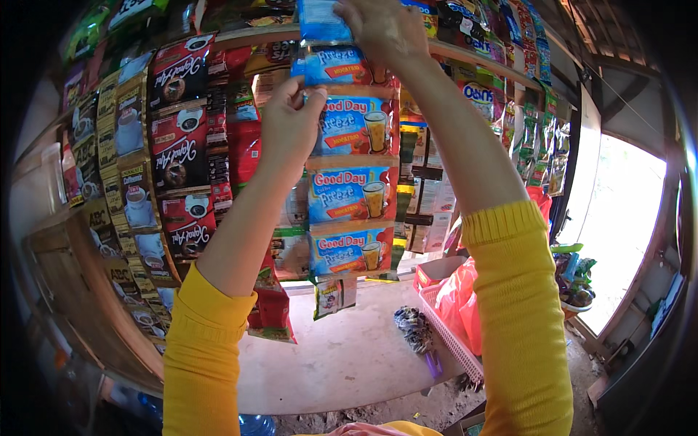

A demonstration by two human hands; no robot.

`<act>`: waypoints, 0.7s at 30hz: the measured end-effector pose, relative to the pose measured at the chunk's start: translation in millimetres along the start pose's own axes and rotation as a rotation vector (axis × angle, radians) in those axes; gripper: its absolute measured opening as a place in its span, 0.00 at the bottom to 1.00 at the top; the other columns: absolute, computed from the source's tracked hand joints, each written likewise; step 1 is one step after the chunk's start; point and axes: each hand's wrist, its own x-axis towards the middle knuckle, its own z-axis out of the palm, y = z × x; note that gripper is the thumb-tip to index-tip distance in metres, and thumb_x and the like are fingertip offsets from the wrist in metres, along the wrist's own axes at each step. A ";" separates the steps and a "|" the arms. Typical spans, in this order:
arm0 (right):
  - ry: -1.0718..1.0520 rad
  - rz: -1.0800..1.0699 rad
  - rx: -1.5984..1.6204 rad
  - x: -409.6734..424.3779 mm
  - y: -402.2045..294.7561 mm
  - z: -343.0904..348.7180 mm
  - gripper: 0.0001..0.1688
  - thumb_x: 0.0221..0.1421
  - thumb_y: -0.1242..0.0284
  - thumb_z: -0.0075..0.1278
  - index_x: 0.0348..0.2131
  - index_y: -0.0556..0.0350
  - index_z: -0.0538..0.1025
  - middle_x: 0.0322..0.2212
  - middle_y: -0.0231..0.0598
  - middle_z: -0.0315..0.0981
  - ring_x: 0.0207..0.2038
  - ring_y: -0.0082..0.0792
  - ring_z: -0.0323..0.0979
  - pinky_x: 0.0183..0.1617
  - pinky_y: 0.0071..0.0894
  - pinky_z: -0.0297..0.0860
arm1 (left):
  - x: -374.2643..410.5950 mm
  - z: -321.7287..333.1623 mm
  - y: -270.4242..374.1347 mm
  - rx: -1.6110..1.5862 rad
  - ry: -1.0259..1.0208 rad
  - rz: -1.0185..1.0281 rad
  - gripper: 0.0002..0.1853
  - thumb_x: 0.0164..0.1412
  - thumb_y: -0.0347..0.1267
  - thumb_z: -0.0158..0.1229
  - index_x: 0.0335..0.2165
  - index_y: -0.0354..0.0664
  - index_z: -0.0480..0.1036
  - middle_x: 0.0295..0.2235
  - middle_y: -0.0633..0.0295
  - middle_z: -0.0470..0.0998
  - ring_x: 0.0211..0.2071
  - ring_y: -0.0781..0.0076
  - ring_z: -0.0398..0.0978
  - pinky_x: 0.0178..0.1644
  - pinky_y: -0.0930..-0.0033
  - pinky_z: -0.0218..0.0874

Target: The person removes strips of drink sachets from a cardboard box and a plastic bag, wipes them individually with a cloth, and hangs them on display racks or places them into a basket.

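A strip of blue Good Day Freeze coffee sachets (353,193) hangs straight down before me, joined end to end. My left hand (294,128) pinches its left edge between thumb and fingers, near the upper sachets. Higher up, my right hand (390,32) holds the strip's top part at the wooden rail (256,37). A sachet there shows its printed back (325,19) beside my right thumb; the other right fingertips are hidden. Below the strip's lower end, a smaller sachet (335,298) hangs from behind.
Red and black Kapal Api coffee strips (182,141) and Coffeemix strips (131,125) hang at left. Green sachet strips (537,133) hang at right. Below, a pale tabletop (327,359) bears a feather duster (413,329) and a pink plastic basket (447,335) with a red bag (461,302).
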 end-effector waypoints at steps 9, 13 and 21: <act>0.079 0.036 0.122 3.1 -4.0 9.9 0.13 0.53 0.66 0.41 0.26 0.58 0.72 0.26 0.50 0.71 0.31 0.50 0.69 0.38 0.47 0.66 | 9.8 -34.1 -18.8 0.512 0.053 0.299 0.12 0.50 0.35 0.59 0.33 0.39 0.74 0.45 0.55 0.67 0.45 0.68 0.66 0.42 0.70 0.61; -0.225 0.278 0.238 15.0 44.8 40.2 0.18 0.58 0.63 0.37 0.40 0.57 0.70 0.37 0.57 0.70 0.41 0.55 0.67 0.46 0.47 0.62 | 12.4 -29.6 -16.9 0.548 0.037 0.325 0.24 0.47 0.37 0.62 0.42 0.37 0.68 0.50 0.52 0.61 0.52 0.61 0.59 0.54 0.61 0.52; 0.050 0.399 0.408 9.7 42.2 30.0 0.28 0.55 0.53 0.42 0.48 0.53 0.68 0.39 0.50 0.72 0.41 0.44 0.70 0.45 0.36 0.64 | 19.5 -25.1 -12.5 0.272 0.006 0.140 0.30 0.47 0.40 0.64 0.44 0.33 0.64 0.32 0.59 0.72 0.30 0.79 0.68 0.27 0.79 0.60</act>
